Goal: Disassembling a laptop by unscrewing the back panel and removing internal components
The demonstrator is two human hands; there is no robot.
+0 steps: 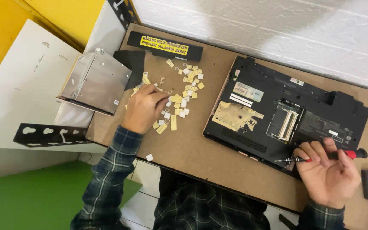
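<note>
The brown fibreboard tabletop (184,149) carries an upturned black plastic laptop (286,113), bays uncovered, lying lengthwise left to right just beyond the right hand (326,170). Left of it sits a flat silver metal drive (95,81). The right hand is closed around a slim red-handled screwdriver (320,156), tip pointing left; the left hand (143,106), fingers pinched narrow, rests on scattered small cream and white chips (184,96).

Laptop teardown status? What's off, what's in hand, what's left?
Done: the laptop lies bottom-up with one bay cover off, the silver drive and the black battery bar set aside. In hand: right hand holds the screwdriver; left hand picks among the small parts. Left: the bottom shell is still on.
</note>
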